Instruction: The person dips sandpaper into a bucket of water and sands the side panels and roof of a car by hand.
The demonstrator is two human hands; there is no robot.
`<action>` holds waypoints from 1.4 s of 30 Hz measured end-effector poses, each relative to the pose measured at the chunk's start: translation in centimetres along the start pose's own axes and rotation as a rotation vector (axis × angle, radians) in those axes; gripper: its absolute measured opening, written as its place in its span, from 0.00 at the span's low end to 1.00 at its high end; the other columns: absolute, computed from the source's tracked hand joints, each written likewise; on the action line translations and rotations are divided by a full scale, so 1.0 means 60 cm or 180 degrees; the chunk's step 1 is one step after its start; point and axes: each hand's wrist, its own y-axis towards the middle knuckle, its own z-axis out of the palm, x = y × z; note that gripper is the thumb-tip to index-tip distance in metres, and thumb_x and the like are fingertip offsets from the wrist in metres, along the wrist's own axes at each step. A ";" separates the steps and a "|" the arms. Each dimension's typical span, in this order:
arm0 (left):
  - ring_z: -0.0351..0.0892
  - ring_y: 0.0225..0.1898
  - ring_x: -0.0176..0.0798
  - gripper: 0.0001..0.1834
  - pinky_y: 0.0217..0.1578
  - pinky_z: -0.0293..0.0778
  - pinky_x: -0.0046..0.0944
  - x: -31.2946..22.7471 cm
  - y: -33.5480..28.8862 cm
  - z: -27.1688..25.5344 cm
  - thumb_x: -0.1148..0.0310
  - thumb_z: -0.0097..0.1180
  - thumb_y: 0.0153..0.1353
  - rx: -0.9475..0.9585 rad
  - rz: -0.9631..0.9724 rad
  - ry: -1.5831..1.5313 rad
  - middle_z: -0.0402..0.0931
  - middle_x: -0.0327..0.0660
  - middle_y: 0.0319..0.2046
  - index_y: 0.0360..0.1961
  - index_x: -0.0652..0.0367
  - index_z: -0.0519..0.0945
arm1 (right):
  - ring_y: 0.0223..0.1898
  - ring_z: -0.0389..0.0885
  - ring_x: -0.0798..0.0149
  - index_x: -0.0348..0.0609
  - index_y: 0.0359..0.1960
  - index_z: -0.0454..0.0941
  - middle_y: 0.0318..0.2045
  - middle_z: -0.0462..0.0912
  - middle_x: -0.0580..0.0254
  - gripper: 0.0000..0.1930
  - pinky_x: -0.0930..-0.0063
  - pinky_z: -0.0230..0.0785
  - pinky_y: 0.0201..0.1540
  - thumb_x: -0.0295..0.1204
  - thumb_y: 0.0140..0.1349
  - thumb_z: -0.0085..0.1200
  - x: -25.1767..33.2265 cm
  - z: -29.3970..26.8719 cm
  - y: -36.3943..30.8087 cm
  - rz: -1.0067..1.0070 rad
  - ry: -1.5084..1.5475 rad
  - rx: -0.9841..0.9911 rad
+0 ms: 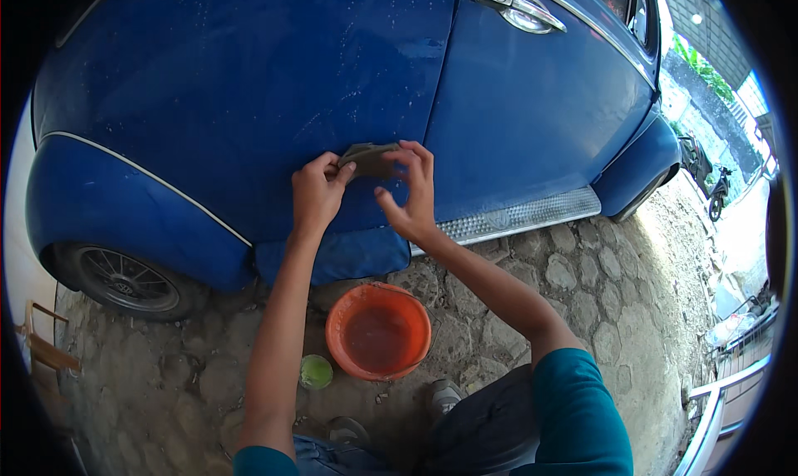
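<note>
In front of a blue car's side panel (249, 85), a folded grey-brown sheet that looks like sandpaper (366, 158) is pinched in my left hand (318, 192), with the thumb on its near face. My right hand (413, 189) is at the sheet's right edge, thumb spread away from the curved fingers. Whether those fingertips touch the sheet, I cannot tell. Small pale spots and streaks dot the blue paint. Below my hands, an orange bucket (337, 336) of murky water stands on the ground.
A small green tub (316, 372) stands left of the bucket on uneven stone paving (582, 285). The car's ridged metal running board (515, 216) juts out at right, and a wheel (125, 278) is at left. A chrome door handle (524, 10) sticks out above.
</note>
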 end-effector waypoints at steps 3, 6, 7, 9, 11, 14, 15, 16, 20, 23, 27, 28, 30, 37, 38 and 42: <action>0.87 0.28 0.40 0.06 0.30 0.78 0.36 -0.003 0.004 0.002 0.72 0.63 0.60 0.0145 0.0122 -0.0306 0.85 0.47 0.27 0.36 0.64 0.83 | 0.45 0.81 0.66 0.37 0.50 0.66 0.51 0.69 0.52 0.22 0.75 0.77 0.41 0.32 0.62 0.63 0.011 0.014 0.004 0.2286 0.1714 -0.0626; 0.87 0.34 0.35 0.10 0.34 0.82 0.32 -0.005 0.007 -0.007 0.75 0.64 0.59 0.0389 -0.0024 -0.0129 0.86 0.46 0.30 0.42 0.64 0.83 | 0.43 0.80 0.69 0.37 0.48 0.69 0.44 0.74 0.57 0.20 0.77 0.76 0.40 0.30 0.61 0.65 0.014 0.017 0.017 0.2957 0.1413 -0.0702; 0.87 0.33 0.34 0.10 0.33 0.81 0.32 -0.007 0.008 -0.010 0.74 0.64 0.59 0.0542 -0.0089 -0.0111 0.86 0.46 0.30 0.42 0.64 0.84 | 0.43 0.80 0.69 0.37 0.48 0.69 0.44 0.74 0.57 0.20 0.77 0.76 0.40 0.30 0.61 0.65 0.001 0.018 0.013 0.2973 0.1399 -0.0711; 0.87 0.33 0.34 0.10 0.33 0.81 0.32 -0.012 0.009 -0.010 0.73 0.64 0.59 0.0706 -0.0151 -0.0096 0.86 0.46 0.30 0.42 0.64 0.84 | 0.41 0.80 0.71 0.37 0.44 0.71 0.37 0.78 0.63 0.18 0.78 0.74 0.38 0.28 0.58 0.68 -0.031 0.019 0.003 0.2429 0.1631 -0.0304; 0.87 0.31 0.34 0.11 0.30 0.81 0.33 -0.017 0.011 -0.006 0.69 0.63 0.61 0.0837 0.0101 0.0121 0.86 0.46 0.30 0.43 0.62 0.84 | 0.42 0.80 0.71 0.38 0.42 0.72 0.35 0.78 0.64 0.17 0.78 0.75 0.38 0.28 0.57 0.69 -0.057 0.012 0.003 0.2011 0.1391 -0.0408; 0.86 0.30 0.35 0.11 0.27 0.80 0.33 -0.023 0.007 -0.010 0.66 0.61 0.64 0.0894 0.0325 0.0324 0.86 0.47 0.30 0.44 0.61 0.84 | 0.42 0.81 0.71 0.38 0.40 0.72 0.35 0.79 0.64 0.18 0.78 0.75 0.39 0.28 0.55 0.71 -0.056 -0.003 0.013 0.1643 0.1034 -0.0524; 0.86 0.30 0.35 0.11 0.27 0.80 0.33 -0.017 0.008 -0.008 0.66 0.61 0.64 0.0889 0.0308 0.0336 0.86 0.47 0.30 0.44 0.61 0.84 | 0.42 0.81 0.71 0.38 0.40 0.72 0.35 0.79 0.64 0.20 0.78 0.76 0.40 0.28 0.54 0.72 -0.050 -0.005 0.018 0.1680 0.0871 -0.0565; 0.86 0.29 0.35 0.11 0.25 0.80 0.33 -0.011 0.009 -0.004 0.65 0.60 0.65 0.0798 0.0452 0.0436 0.85 0.47 0.30 0.44 0.60 0.84 | 0.42 0.81 0.71 0.38 0.40 0.72 0.35 0.79 0.64 0.20 0.78 0.76 0.40 0.28 0.54 0.72 -0.042 -0.003 0.022 0.1689 0.0886 -0.0555; 0.85 0.27 0.34 0.13 0.20 0.78 0.33 -0.030 -0.001 0.031 0.61 0.57 0.68 0.0603 -0.0004 -0.0173 0.85 0.45 0.28 0.43 0.60 0.84 | 0.39 0.83 0.72 0.38 0.40 0.74 0.35 0.83 0.61 0.20 0.76 0.77 0.37 0.34 0.55 0.72 -0.047 -0.011 0.000 0.2055 0.1341 -0.0792; 0.85 0.26 0.35 0.13 0.16 0.77 0.32 -0.017 -0.008 0.045 0.61 0.56 0.69 0.0459 -0.0046 -0.0609 0.85 0.43 0.26 0.43 0.60 0.83 | 0.32 0.84 0.71 0.37 0.32 0.77 0.29 0.85 0.58 0.18 0.74 0.78 0.33 0.40 0.59 0.68 -0.055 -0.004 -0.014 0.2422 0.1384 -0.0364; 0.85 0.25 0.35 0.14 0.20 0.77 0.33 0.019 -0.002 0.035 0.59 0.60 0.66 0.0548 0.0195 -0.0002 0.85 0.42 0.25 0.41 0.60 0.85 | 0.19 0.84 0.64 0.38 0.20 0.79 0.16 0.82 0.57 0.22 0.71 0.76 0.23 0.45 0.61 0.65 -0.051 -0.028 0.018 0.2034 -0.0121 0.0423; 0.85 0.24 0.34 0.15 0.22 0.77 0.34 0.013 0.001 0.025 0.57 0.62 0.64 0.0510 0.0340 0.0393 0.85 0.42 0.25 0.39 0.59 0.86 | 0.19 0.84 0.64 0.38 0.20 0.79 0.16 0.82 0.57 0.22 0.71 0.76 0.23 0.45 0.61 0.65 -0.069 -0.032 0.015 0.2047 -0.0131 0.0422; 0.84 0.23 0.34 0.16 0.24 0.77 0.35 0.002 0.011 0.000 0.55 0.63 0.62 0.0473 0.0497 0.0787 0.85 0.41 0.24 0.37 0.59 0.87 | 0.14 0.82 0.59 0.40 0.21 0.82 0.13 0.80 0.56 0.24 0.70 0.75 0.18 0.50 0.63 0.60 -0.114 -0.030 -0.009 0.0739 -0.1238 0.0337; 0.83 0.21 0.32 0.22 0.25 0.75 0.34 -0.033 0.036 -0.085 0.46 0.65 0.58 0.0370 -0.0250 0.1741 0.83 0.37 0.19 0.27 0.56 0.89 | 0.12 0.77 0.62 0.47 0.20 0.83 0.10 0.77 0.68 0.28 0.74 0.72 0.16 0.58 0.64 0.52 -0.203 0.004 -0.168 0.0505 -0.2201 0.2049; 0.82 0.21 0.31 0.23 0.25 0.74 0.34 -0.030 0.037 -0.095 0.44 0.65 0.57 0.0506 -0.0465 0.1902 0.83 0.37 0.19 0.26 0.55 0.89 | 0.12 0.77 0.62 0.47 0.20 0.83 0.10 0.77 0.68 0.28 0.74 0.72 0.16 0.58 0.64 0.52 -0.202 0.000 -0.150 0.0519 -0.2169 0.2067; 0.82 0.19 0.32 0.29 0.26 0.77 0.33 -0.009 0.046 -0.131 0.40 0.66 0.54 0.0600 -0.0691 0.1678 0.84 0.41 0.20 0.25 0.61 0.88 | 0.11 0.77 0.67 0.49 0.18 0.82 0.11 0.77 0.70 0.25 0.73 0.69 0.14 0.56 0.61 0.56 -0.131 -0.007 -0.021 -0.0029 -0.1749 0.0602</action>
